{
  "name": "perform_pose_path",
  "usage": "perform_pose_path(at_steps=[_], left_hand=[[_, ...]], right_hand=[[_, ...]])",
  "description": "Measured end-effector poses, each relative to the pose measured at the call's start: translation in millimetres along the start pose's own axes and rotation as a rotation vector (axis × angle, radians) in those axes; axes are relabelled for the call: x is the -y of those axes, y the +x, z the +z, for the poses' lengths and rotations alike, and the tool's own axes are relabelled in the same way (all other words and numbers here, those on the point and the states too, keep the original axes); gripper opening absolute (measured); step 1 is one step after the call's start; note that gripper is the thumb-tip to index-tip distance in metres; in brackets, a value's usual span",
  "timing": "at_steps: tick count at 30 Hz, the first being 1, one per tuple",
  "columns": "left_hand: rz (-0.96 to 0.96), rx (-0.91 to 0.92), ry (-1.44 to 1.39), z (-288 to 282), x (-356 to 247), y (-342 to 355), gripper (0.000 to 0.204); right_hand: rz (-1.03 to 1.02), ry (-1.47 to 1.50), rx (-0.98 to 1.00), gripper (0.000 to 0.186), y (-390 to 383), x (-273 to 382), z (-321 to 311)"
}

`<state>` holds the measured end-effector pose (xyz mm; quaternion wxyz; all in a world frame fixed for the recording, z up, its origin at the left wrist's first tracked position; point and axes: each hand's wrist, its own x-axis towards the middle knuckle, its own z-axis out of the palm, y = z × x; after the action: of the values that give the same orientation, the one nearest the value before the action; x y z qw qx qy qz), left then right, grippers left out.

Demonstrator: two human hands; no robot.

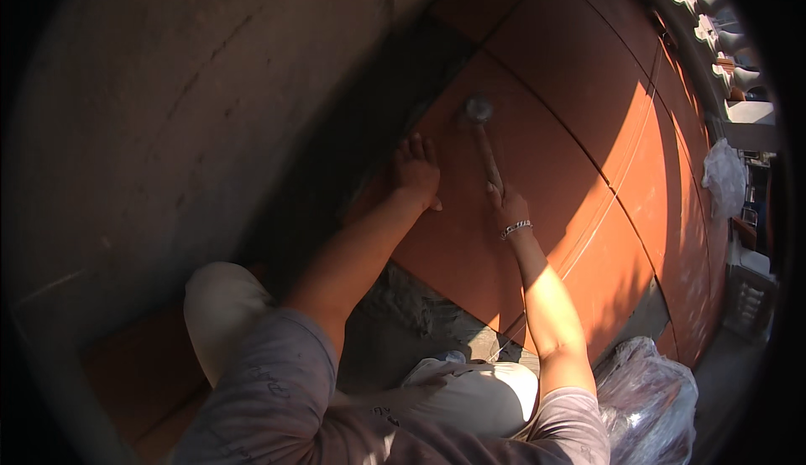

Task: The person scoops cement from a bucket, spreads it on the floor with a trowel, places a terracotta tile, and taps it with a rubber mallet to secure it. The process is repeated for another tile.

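While the person kneels by a grey wall point(168, 104), the left hand point(416, 171) lies flat, fingers together, on a large orange tile point(470, 238) near its shaded left edge. Just to the right, the right hand point(508, 206), with a bracelet point(515, 229) on the wrist, is closed around the handle of a mallet point(484, 142); its head rests on the same tile. Grey mortar point(403, 305) shows below the tile. A plastic bag point(646, 389) lies at the lower right.

Hard sunlight from the right: orange tiles point(579, 129) glow at right of frame, left half and wall point(168, 129) in deep shadow. Sharp shadow edge crosses centre. Fisheye bends straight joints, black vignette at rim. Hammer head point(478, 109) slightly blurred.
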<state>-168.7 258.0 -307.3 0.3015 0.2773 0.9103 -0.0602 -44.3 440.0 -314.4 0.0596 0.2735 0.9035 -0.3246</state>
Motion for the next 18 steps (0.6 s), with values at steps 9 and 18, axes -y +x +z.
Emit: perform_pose_path(at_steps=[9, 18], left_hand=[[-0.015, 0.014, 0.03, 1.5, -4.2, 4.8, 0.136], [-0.011, 0.012, -0.002, -8.0, -1.4, 3.2, 0.133]], right_hand=[[0.083, -0.037, -0.001, 0.051, 20.1, 12.1, -0.1], [0.065, -0.06, -0.026, 0.053, 38.6, 10.5, -9.1]])
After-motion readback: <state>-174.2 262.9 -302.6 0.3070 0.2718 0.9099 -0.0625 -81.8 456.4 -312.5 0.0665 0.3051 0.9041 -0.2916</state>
